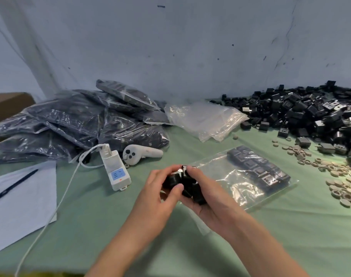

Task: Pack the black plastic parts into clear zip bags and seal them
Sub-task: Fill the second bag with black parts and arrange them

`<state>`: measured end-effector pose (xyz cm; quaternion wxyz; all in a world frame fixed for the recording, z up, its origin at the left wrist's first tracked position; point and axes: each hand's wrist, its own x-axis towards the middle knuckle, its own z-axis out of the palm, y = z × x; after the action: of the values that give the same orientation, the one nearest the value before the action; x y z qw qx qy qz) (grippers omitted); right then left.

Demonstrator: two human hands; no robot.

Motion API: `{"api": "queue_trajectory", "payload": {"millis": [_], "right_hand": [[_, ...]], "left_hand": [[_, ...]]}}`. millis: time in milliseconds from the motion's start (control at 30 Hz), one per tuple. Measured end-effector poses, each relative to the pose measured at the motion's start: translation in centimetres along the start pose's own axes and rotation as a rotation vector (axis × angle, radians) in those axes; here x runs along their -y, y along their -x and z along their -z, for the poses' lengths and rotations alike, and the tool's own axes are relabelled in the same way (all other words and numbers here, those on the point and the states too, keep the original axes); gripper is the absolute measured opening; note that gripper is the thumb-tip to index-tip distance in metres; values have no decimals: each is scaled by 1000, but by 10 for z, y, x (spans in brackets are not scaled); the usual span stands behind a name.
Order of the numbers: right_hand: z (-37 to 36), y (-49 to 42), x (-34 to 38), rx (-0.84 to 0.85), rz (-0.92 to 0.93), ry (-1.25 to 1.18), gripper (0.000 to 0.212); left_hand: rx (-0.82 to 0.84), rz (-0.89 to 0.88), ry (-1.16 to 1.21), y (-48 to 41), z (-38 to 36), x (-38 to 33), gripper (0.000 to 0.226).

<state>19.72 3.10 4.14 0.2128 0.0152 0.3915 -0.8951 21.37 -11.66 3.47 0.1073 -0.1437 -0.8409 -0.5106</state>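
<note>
Both hands meet over the green table, holding a cluster of black plastic parts [187, 185] between them. My left hand [158, 193] curls round the left side of the cluster, thumb on top. From the right, my right hand [205, 196] cups the parts, its fingertips at the cluster's top. Just right of the hands lies a clear zip bag [248, 176], partly filled with rows of black parts, its mouth toward my hands. A big heap of loose black parts [310, 114] fills the back right.
Filled bags [80, 120] are piled at the back left, with empty clear bags [206, 118] beside them. A white power strip [115, 168] with cable and a white controller [142, 153] lie left of centre. Grey rings [338, 176] are scattered at the right. Paper with a pen [16, 200] lies at the left.
</note>
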Motion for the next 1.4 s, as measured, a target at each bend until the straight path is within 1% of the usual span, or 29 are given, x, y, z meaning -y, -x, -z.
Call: {"api": "queue_trajectory", "payload": {"millis": [100,133,167,200,267,333,367,467,533,600,667,733,800,833,900,967,1033,1133,1200,1300,1400], "right_hand": [[-3,2,-8,-72,11,30,18],[-1,2,-7,-108,18,13,18],[2,2,-4,-137,34,-9,20],[5,2,2,-165,62,-32,25],[15,1,16,-206,147,-79,36],[24,0,29,-243,226,-113,44],[29,0,33,-265,250,-132,43],[45,0,40,-310,276,-197,32],[54,0,44,-310,290,-222,29],[60,0,48,-299,304,-241,29],[63,-1,51,-291,310,-262,27],[65,-2,53,-285,308,-286,26],[67,-3,53,-274,307,-301,26],[67,-3,53,-266,306,-302,27],[69,-3,52,-250,299,-298,29],[70,-3,52,-239,295,-295,31],[72,-2,53,-238,294,-301,34],[73,0,55,-235,290,-316,36],[74,0,56,-229,287,-312,35],[73,1,55,-223,283,-298,35],[73,2,54,-213,280,-299,40]], "left_hand": [[-112,129,178,7,8,13,28],[-151,168,200,11,11,19,27],[-173,185,154,14,14,26,26],[-162,181,35,18,16,34,26],[-57,146,-278,23,14,44,28],[28,93,-480,25,6,47,34],[43,66,-533,24,1,47,36],[66,26,-610,21,-14,45,45],[99,10,-591,20,-20,45,51],[130,1,-509,20,-22,46,49],[114,-4,-426,18,-20,46,45],[114,14,-397,15,-18,44,50],[151,8,-413,12,-19,40,59],[161,-9,-429,11,-20,37,59],[143,-26,-439,10,-24,33,52],[88,-27,-434,10,-27,30,46],[57,-57,-474,10,-27,32,45],[159,-84,-556,8,-21,41,64],[230,-110,-578,3,-16,46,68],[246,-129,-539,-6,-18,45,57],[170,-123,-562,-12,-27,44,39]]}}
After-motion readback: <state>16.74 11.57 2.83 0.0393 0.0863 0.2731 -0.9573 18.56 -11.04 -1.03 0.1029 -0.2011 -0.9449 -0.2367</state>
